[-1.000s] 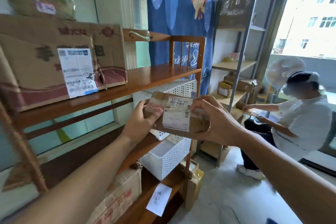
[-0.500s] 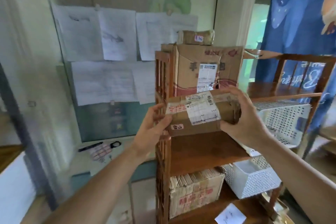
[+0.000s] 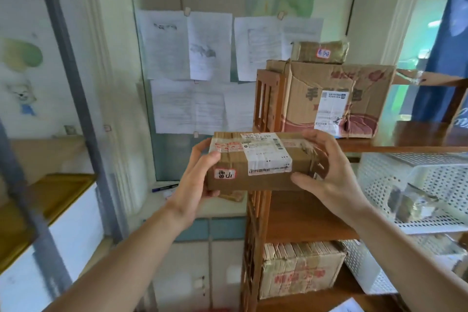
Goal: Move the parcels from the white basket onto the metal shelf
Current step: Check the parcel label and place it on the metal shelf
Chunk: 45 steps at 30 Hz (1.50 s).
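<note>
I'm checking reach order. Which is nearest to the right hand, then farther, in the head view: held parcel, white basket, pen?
1. Held parcel, gripped by the right hand.
2. White basket, to its right.
3. Pen, far left, beyond the left hand.

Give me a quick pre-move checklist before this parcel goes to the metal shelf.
1. Parcel held at both ends by left hand and right hand: ok.
2. Parcel level, label up: ok.
3. Parcel clear of the wooden rack: cannot tell.
4. Metal shelf at left, free spot in view: cannot tell, blurred.
5. More parcels left in white basket: ok, some show.
</note>
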Each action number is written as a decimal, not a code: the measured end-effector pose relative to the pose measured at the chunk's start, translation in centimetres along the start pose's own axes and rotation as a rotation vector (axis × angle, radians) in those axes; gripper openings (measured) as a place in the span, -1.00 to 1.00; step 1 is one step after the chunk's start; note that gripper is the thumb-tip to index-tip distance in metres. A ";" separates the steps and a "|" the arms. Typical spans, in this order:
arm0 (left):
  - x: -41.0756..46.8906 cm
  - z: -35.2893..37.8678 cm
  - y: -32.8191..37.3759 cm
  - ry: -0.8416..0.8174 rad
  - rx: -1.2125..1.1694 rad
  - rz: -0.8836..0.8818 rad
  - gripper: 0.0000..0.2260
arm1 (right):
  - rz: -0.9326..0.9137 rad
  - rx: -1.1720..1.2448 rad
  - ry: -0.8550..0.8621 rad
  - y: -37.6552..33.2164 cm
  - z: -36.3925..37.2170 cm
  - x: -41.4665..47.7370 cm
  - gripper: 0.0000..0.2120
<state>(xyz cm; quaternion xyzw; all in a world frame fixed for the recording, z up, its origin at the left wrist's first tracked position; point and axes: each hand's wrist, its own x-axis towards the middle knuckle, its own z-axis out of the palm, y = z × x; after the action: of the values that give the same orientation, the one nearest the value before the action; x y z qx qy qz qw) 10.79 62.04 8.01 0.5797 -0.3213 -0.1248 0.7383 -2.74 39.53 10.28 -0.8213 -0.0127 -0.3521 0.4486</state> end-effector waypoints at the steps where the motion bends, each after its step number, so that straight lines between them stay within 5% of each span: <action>1: -0.6 -1.3 0.3 0.020 -0.005 0.013 -0.61 | 0.008 0.055 -0.034 -0.4 1.2 0.2 -0.32; 5: -3.3 -7.1 2.2 0.068 0.041 0.120 -0.55 | 0.044 0.290 -0.146 -2.7 6.3 1.4 -0.35; 12: -7.8 -17.6 6.0 0.182 0.122 0.212 -0.40 | -0.097 0.316 -0.166 -7.7 16.4 2.2 -0.39; 24: -13.8 -32.4 11.9 0.123 0.189 0.339 -0.44 | -0.204 0.447 -0.067 -16.3 31.2 0.0 -0.37; 31: -16.5 -36.4 13.4 0.161 0.209 0.364 -0.51 | -0.218 0.427 -0.169 -19.2 34.8 -0.2 -0.35; 34: -18.5 -38.4 14.6 0.253 0.290 0.293 -0.62 | -0.199 0.352 -0.260 -20.4 36.3 0.5 -0.28; 45: -23.0 -47.0 16.0 0.433 0.357 0.074 -0.47 | -0.037 0.443 -0.294 -21.4 46.7 -1.2 -0.33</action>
<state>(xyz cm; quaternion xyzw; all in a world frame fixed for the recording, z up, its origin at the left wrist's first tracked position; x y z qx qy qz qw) 19.36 116.08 9.67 0.7019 -0.1939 0.0874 0.6798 15.60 87.53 8.85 -0.7450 -0.1695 -0.2257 0.6044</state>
